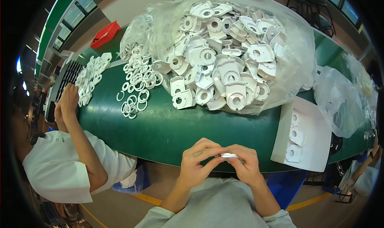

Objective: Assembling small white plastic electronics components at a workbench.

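Note:
Close in front of my body, both hands pinch a small white plastic piece (229,155), which shows nearly edge-on. My left hand (196,163) closes its fingertips and thumb on the left side of it. From the right, my right hand (249,164) grips the other side in the same way. The fingers cover part of the piece, so its full outline is hidden. Beyond my hands lies a big heap of white plastic housings with round holes (230,78). White rings (138,80) are piled to the left of that heap.
A clear plastic bag (298,64) spreads under and around the heap. On the green table (160,128), a white box (306,142) at the right holds several housings. At the left, a co-worker (76,160) handles parts beside white pieces (93,74). A red bin (105,34) stands farther back.

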`<state>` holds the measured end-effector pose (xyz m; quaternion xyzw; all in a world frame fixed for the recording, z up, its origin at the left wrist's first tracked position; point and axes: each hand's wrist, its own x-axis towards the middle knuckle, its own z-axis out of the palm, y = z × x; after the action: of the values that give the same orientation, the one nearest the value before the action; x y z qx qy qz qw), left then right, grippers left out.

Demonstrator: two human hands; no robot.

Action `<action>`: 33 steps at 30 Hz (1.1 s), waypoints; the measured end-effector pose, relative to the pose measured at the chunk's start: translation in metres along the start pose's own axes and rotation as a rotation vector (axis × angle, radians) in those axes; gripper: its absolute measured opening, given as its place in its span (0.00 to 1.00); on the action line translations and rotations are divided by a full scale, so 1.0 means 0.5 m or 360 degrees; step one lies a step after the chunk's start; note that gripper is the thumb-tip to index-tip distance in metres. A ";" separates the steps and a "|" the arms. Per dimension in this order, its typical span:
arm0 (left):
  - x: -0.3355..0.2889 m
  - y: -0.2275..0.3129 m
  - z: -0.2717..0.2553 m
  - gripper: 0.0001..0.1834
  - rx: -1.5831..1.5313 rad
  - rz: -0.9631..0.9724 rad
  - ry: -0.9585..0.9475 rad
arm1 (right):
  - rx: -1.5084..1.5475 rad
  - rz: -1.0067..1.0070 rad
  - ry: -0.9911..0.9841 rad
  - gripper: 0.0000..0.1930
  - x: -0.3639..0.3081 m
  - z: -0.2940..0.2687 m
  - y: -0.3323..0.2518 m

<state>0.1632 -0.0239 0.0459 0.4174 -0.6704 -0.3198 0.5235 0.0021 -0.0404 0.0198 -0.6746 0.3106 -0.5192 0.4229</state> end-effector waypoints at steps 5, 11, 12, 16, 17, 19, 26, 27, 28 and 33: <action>-0.006 -0.004 -0.004 0.13 0.0280 0.0145 -0.0022 | 0.0119 0.0553 -0.0190 0.10 -0.020 -0.007 -0.017; -0.001 0.007 0.014 0.12 0.0212 -0.0213 0.0069 | 0.0376 0.0857 -0.0045 0.14 -0.038 0.016 0.002; 0.001 0.004 0.013 0.13 0.0104 -0.0401 0.0015 | 0.0701 0.1085 0.0043 0.17 -0.038 0.021 0.004; -0.004 0.003 0.010 0.17 0.0280 -0.0604 -0.0155 | 0.0731 0.1080 -0.0021 0.23 -0.036 0.009 0.017; -0.014 -0.018 0.005 0.18 -0.0043 -0.0647 -0.0139 | 0.0774 0.1136 -0.0040 0.25 -0.032 0.007 0.010; -0.027 -0.045 0.001 0.19 -0.0597 -0.0833 -0.0045 | 0.0872 0.1169 -0.0127 0.26 -0.026 -0.002 0.009; -0.021 -0.050 0.007 0.15 -0.0761 -0.0963 0.0032 | 0.0880 0.1059 -0.0137 0.14 -0.025 -0.011 0.008; -0.023 -0.051 0.007 0.14 -0.0768 -0.0970 0.0028 | 0.0857 0.1145 -0.0169 0.13 -0.017 -0.015 -0.004; -0.025 -0.053 0.006 0.14 -0.0773 -0.0976 0.0023 | 0.0835 0.1228 -0.0202 0.14 -0.012 -0.015 -0.011; -0.033 -0.059 0.005 0.16 -0.0935 -0.0979 -0.0070 | 0.0857 0.1227 -0.0185 0.16 -0.015 -0.019 -0.024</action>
<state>0.1693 -0.0224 0.0125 0.4241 -0.4060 -0.6473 0.4861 -0.0092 -0.0308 0.0280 -0.4043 0.3687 -0.3478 0.7613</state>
